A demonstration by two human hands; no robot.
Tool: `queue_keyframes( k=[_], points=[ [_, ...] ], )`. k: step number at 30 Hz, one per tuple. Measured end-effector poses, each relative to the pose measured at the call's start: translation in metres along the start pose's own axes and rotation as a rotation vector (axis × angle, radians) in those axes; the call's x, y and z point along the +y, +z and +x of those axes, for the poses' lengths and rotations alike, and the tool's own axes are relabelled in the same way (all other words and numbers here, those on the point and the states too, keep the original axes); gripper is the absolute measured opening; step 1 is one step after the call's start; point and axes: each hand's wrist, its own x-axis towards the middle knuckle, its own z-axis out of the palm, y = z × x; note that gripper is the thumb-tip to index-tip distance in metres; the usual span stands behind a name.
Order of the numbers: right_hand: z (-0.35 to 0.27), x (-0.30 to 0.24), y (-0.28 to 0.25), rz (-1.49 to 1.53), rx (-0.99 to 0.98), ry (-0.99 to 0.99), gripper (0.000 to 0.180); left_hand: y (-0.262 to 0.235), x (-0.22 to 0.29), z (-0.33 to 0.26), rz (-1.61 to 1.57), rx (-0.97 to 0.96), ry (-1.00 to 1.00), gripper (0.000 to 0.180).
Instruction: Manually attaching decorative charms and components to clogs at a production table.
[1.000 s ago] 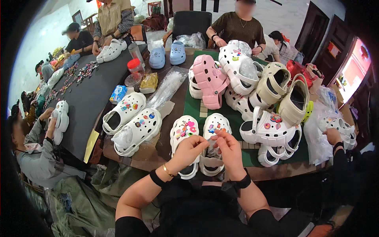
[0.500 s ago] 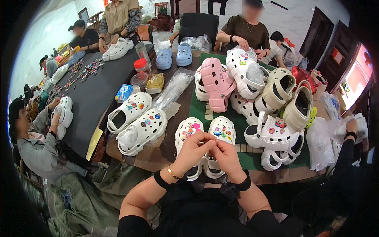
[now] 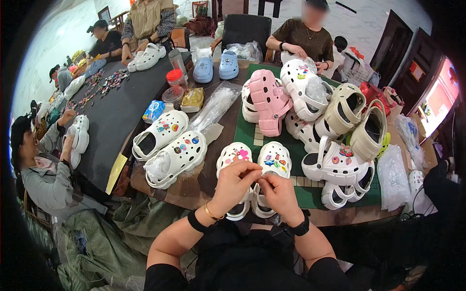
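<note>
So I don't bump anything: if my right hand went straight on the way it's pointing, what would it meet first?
Most likely your left hand, just ahead of your right hand in the picture. Depth is unclear from this single view, so it might pass slightly above or below.

I see white clogs dotted with multicoloured charms, a pink clog, pale blue clogs, a green mat.
</note>
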Motion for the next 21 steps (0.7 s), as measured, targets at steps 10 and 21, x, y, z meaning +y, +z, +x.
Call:
queue_keyframes(
  k=[10,21],
  points=[
    [-0.001,0.0,0.001,0.116,-0.046,0.043,0.015,0.001,-0.009,-0.005,0.357,-0.027,0.221,0.009],
    [0.004,0.01,-0.001,0.584,0.006,0.245,0.014,-0.005,-0.011,-0.015,0.129,-0.037,-0.034,0.017]
  ],
)
